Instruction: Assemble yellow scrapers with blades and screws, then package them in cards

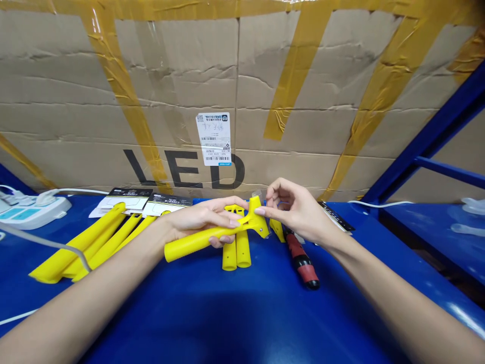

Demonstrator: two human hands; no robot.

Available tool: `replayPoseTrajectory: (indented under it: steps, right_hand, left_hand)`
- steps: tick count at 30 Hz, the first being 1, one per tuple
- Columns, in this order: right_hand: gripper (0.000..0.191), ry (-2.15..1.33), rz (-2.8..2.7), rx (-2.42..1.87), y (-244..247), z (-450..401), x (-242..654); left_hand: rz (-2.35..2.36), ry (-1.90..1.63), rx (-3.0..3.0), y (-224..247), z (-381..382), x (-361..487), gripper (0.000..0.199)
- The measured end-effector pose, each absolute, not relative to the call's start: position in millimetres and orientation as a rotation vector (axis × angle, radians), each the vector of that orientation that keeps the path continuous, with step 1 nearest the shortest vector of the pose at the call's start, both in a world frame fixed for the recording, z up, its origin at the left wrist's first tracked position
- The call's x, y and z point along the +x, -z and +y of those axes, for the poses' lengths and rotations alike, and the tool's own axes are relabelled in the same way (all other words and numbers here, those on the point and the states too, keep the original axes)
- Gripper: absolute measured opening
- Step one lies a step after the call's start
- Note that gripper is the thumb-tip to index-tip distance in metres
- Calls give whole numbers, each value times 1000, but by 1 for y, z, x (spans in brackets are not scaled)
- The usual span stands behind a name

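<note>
A yellow plastic scraper [200, 241] with a round handle and a wide triangular head lies tilted in my left hand [206, 220], whose fingers close around its neck. At its head, my right hand [293, 207] pinches near the edge with the thumb on the yellow plastic; the other fingers curl behind. A small clear piece shows at the head's top corner, and a screw near its lower corner. Behind the scraper lie two yellow handles [237, 253] side by side. Below my right hand rests a red and black screwdriver [303, 263], with another yellow piece [277, 230] beside it.
Several long yellow handles [79, 242] lie at the left near black and white packaging cards [131, 199]. A white power strip [36, 210] with cables stands far left. A large taped cardboard box [182, 91] backs the blue table [212, 313]. A blue metal frame [428, 134] rises at right.
</note>
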State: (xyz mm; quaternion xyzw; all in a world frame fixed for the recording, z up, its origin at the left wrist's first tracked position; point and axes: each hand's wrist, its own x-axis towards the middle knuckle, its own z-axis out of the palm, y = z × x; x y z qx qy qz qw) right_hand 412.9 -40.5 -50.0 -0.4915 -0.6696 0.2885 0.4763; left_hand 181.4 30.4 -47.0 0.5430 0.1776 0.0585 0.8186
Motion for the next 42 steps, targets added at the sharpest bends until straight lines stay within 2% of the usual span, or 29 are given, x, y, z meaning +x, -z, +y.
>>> replayPoseTrajectory:
  steps: [5, 10, 15, 20, 21, 23, 26, 28, 33, 36, 40, 42]
  right_hand:
    - [32, -794, -1542, -1176, 51, -37, 423]
    - [10, -430, -1767, -1450, 52, -35, 442]
    - [16, -276, -2204, -1584, 54, -36, 446]
    - [5, -111, -2183, -2160, 45, -45, 439]
    - [13, -115, -2155, -2246, 42, -48, 437]
    - [26, -344, -2118, -2376, 39, -54, 433]
    - [24, -704, -2041, -2438, 37, -60, 426]
    - [22, -678, -2037, -2432, 35, -61, 422]
    - [18, -323, -1934, -2201, 19, -67, 429]
    - [17, -518, -1691, -1888, 15, -79, 441]
    - [36, -668, -1495, -1522, 33, -98, 452]
    - [40, -660, -1394, -1462, 47, -106, 456]
  left_hand:
    - [401, -156, 1133, 52, 36, 180, 38]
    - [414, -237, 1107, 53, 39, 182, 34]
    - [484, -329, 1081, 50, 40, 184, 36]
    - [556, -363, 1121, 52, 43, 184, 40]
    - [554, -362, 1123, 52, 43, 184, 40]
    - [541, -360, 1120, 52, 43, 184, 38]
    - [540, -360, 1114, 49, 40, 185, 37]
    - [559, -366, 1115, 45, 36, 187, 38]
    - [561, -403, 1125, 35, 27, 189, 36]
    - [567, -486, 1080, 36, 16, 189, 35]
    - [615, -649, 980, 42, -9, 186, 34]
    - [646, -711, 948, 46, -24, 183, 35]
